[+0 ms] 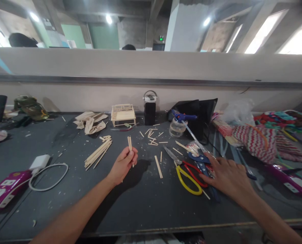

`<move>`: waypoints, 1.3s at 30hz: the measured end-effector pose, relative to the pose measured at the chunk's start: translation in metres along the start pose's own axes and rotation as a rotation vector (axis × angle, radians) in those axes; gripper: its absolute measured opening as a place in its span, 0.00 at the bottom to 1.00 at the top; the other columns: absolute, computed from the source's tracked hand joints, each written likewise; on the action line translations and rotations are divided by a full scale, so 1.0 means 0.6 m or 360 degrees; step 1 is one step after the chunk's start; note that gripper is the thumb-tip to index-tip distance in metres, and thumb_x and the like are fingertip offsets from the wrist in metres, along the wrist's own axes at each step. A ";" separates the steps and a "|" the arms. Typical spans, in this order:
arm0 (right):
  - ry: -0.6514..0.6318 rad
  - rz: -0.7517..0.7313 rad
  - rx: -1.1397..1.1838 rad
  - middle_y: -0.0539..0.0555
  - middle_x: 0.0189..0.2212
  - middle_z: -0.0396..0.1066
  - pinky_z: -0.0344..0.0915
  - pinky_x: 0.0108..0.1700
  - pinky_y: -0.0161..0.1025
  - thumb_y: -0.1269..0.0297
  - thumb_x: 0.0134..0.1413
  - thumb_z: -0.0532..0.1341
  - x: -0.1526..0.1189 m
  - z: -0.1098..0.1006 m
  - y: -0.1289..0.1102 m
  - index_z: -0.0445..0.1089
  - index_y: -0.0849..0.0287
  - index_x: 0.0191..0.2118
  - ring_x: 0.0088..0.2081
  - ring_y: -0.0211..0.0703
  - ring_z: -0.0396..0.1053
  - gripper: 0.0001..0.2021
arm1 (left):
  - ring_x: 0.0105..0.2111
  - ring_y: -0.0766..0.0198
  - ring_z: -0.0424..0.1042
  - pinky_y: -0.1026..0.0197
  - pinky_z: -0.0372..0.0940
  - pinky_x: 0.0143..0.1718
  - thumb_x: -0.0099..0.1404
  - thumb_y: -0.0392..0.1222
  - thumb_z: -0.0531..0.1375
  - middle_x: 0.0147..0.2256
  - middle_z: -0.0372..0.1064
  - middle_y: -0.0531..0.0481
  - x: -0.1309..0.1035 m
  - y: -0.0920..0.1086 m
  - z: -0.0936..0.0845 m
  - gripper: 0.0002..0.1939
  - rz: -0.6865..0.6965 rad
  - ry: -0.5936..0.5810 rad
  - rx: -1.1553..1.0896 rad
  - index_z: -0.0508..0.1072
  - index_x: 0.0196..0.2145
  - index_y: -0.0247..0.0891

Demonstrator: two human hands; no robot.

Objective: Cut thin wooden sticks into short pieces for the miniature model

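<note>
My left hand (125, 157) is closed around a couple of thin wooden sticks (130, 143), their ends pointing up. To its left lies a bundle of similar sticks (98, 153); short cut pieces (152, 137) and two longer sticks (158, 166) are to its right. Over a blue-handled tool (201, 162) reaches my right hand (221, 173), thumb and fingers apart, partly covering it. Just left of that hand are scissors (189, 178) with one yellow and one red handle. A blue glue gun (184, 117) rests on a glass jar (176, 128), its long clear glue stick slanting toward my right hand.
A small wooden model bed (123, 115) stands at the back beside a black phone (150, 114). Crumpled brown paper (90, 122) lies left of it. Purple power strips (10, 189) sit at both sides. Striped knitted fabric (258, 139) is at right.
</note>
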State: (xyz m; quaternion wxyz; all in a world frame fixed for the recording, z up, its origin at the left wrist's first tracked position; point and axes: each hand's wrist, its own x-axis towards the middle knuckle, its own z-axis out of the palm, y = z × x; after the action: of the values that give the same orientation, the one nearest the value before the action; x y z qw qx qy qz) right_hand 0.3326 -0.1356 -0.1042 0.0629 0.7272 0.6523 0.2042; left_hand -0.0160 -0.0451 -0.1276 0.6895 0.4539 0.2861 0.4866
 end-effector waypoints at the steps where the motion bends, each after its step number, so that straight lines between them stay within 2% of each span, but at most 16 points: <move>1: -0.0010 0.0004 0.0031 0.61 0.35 0.72 0.61 0.39 0.50 0.45 0.51 0.58 -0.003 0.004 0.000 0.58 0.58 0.60 0.39 0.63 0.69 0.34 | 0.24 0.71 0.54 0.66 0.54 0.29 0.65 0.46 0.57 0.23 0.55 0.57 0.000 0.000 0.000 0.09 0.0022 0.0013 -0.0018 0.67 0.36 0.38; 6: 0.0059 0.0015 0.0302 0.62 0.39 0.73 0.63 0.40 0.51 0.49 0.55 0.54 -0.016 0.029 0.005 0.52 0.61 0.62 0.39 0.62 0.70 0.33 | 0.25 0.70 0.54 0.65 0.55 0.31 0.65 0.49 0.56 0.24 0.56 0.56 0.000 0.001 0.001 0.11 0.0062 0.0034 0.0063 0.67 0.34 0.38; 10: 0.0192 -0.0052 0.0496 0.64 0.44 0.72 0.65 0.41 0.53 0.52 0.58 0.51 -0.032 0.041 0.008 0.46 0.62 0.64 0.40 0.61 0.71 0.32 | 0.26 0.69 0.55 0.65 0.56 0.33 0.66 0.49 0.55 0.24 0.56 0.56 -0.003 0.000 0.004 0.12 0.0001 -0.0031 0.0238 0.66 0.31 0.37; 13: 0.0341 -0.0155 0.0682 0.64 0.51 0.68 0.65 0.46 0.53 0.56 0.60 0.50 -0.049 0.038 0.005 0.42 0.59 0.66 0.44 0.59 0.70 0.31 | 0.26 0.68 0.56 0.64 0.56 0.35 0.66 0.49 0.55 0.24 0.56 0.56 -0.004 0.001 0.005 0.12 0.0063 -0.0026 0.0256 0.66 0.30 0.38; 15: 0.0445 -0.0152 0.0832 0.65 0.53 0.65 0.65 0.49 0.53 0.57 0.60 0.51 -0.063 0.027 -0.001 0.42 0.60 0.66 0.48 0.58 0.69 0.32 | 0.26 0.68 0.56 0.63 0.57 0.35 0.65 0.49 0.55 0.24 0.58 0.55 -0.004 0.002 0.007 0.12 0.0160 0.0030 0.0299 0.66 0.30 0.38; 18: 0.0562 0.0111 0.1211 0.66 0.53 0.65 0.67 0.48 0.52 0.54 0.57 0.55 -0.083 -0.004 -0.024 0.43 0.60 0.66 0.48 0.59 0.69 0.35 | 0.29 0.66 0.60 0.62 0.57 0.37 0.65 0.48 0.55 0.27 0.63 0.53 -0.006 0.001 0.011 0.11 0.0284 0.0120 0.0406 0.67 0.32 0.38; 19: 0.0582 0.0237 0.1414 0.66 0.52 0.65 0.70 0.46 0.51 0.53 0.56 0.56 -0.087 -0.019 -0.036 0.43 0.59 0.66 0.46 0.58 0.71 0.36 | 0.31 0.65 0.62 0.62 0.57 0.38 0.66 0.48 0.54 0.28 0.65 0.52 -0.007 0.000 0.013 0.11 0.0299 0.0126 0.0453 0.68 0.33 0.39; 20: 0.0510 0.0353 0.1672 0.65 0.51 0.67 0.71 0.43 0.49 0.54 0.56 0.56 -0.090 -0.034 -0.050 0.42 0.56 0.66 0.44 0.54 0.72 0.36 | 0.33 0.65 0.63 0.62 0.57 0.39 0.66 0.48 0.54 0.30 0.66 0.51 -0.009 -0.002 0.015 0.10 0.0299 0.0114 0.0506 0.68 0.33 0.39; 21: 0.0512 0.0427 0.1952 0.63 0.46 0.70 0.73 0.37 0.46 0.54 0.57 0.55 -0.091 -0.050 -0.066 0.43 0.53 0.65 0.39 0.51 0.73 0.33 | 0.34 0.64 0.64 0.62 0.56 0.40 0.67 0.47 0.53 0.31 0.67 0.51 -0.010 -0.004 0.017 0.10 0.0285 0.0087 0.0560 0.68 0.34 0.39; 23: 0.0498 0.0419 0.2425 0.59 0.40 0.70 0.73 0.32 0.43 0.55 0.58 0.55 -0.089 -0.077 -0.103 0.46 0.50 0.64 0.33 0.46 0.72 0.30 | 0.36 0.64 0.64 0.61 0.56 0.42 0.68 0.46 0.51 0.33 0.68 0.50 -0.013 -0.008 0.020 0.11 0.0236 -0.0001 0.0647 0.68 0.34 0.39; 25: 0.0546 0.0338 0.2646 0.56 0.38 0.69 0.73 0.35 0.42 0.59 0.54 0.59 -0.084 -0.091 -0.144 0.52 0.50 0.60 0.33 0.43 0.71 0.28 | 0.38 0.64 0.64 0.61 0.55 0.43 0.69 0.46 0.50 0.34 0.68 0.50 -0.015 -0.011 0.022 0.12 0.0205 -0.0074 0.0674 0.68 0.35 0.38; 28: 0.0552 0.0246 0.2693 0.54 0.38 0.66 0.71 0.41 0.42 0.66 0.50 0.60 -0.082 -0.084 -0.202 0.52 0.51 0.60 0.36 0.43 0.70 0.31 | 0.38 0.63 0.65 0.61 0.55 0.44 0.69 0.47 0.50 0.34 0.68 0.50 -0.015 -0.010 0.021 0.12 0.0179 -0.0093 0.0670 0.68 0.35 0.38; 29: 0.0492 0.0180 0.2657 0.54 0.39 0.66 0.71 0.41 0.41 0.68 0.49 0.59 -0.084 -0.076 -0.219 0.51 0.51 0.60 0.36 0.43 0.69 0.32 | 0.38 0.63 0.65 0.61 0.56 0.43 0.69 0.47 0.50 0.33 0.68 0.50 -0.015 -0.009 0.021 0.12 0.0170 -0.0088 0.0669 0.68 0.35 0.38; 32: 0.0507 0.0060 0.2457 0.52 0.35 0.67 0.70 0.42 0.41 0.72 0.47 0.58 -0.094 -0.053 -0.253 0.54 0.52 0.59 0.35 0.42 0.69 0.30 | 0.37 0.63 0.64 0.61 0.56 0.42 0.69 0.47 0.50 0.33 0.68 0.50 -0.016 -0.006 0.020 0.12 0.0173 -0.0085 0.0695 0.68 0.35 0.39; 36: 0.0525 0.0024 0.2377 0.55 0.40 0.70 0.69 0.46 0.42 0.69 0.53 0.58 -0.107 -0.044 -0.264 0.60 0.53 0.54 0.42 0.45 0.71 0.21 | 0.36 0.63 0.64 0.61 0.56 0.41 0.68 0.49 0.51 0.33 0.68 0.49 -0.017 -0.009 0.020 0.13 0.0188 -0.0051 0.0640 0.68 0.35 0.38; 39: 0.0451 0.0059 0.2402 0.55 0.39 0.72 0.70 0.43 0.39 0.66 0.55 0.58 -0.107 -0.048 -0.258 0.64 0.54 0.48 0.40 0.45 0.71 0.14 | 0.36 0.62 0.64 0.61 0.57 0.41 0.68 0.49 0.51 0.33 0.68 0.49 -0.016 -0.012 0.018 0.12 0.0206 -0.0010 0.0554 0.67 0.36 0.38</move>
State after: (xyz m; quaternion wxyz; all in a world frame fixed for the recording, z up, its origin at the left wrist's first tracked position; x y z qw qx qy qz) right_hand 0.1746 -0.1816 -0.1472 -0.5381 0.5507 0.6045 -0.2042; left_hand -0.0074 -0.0589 -0.1302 0.5687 0.5853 0.3341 0.4716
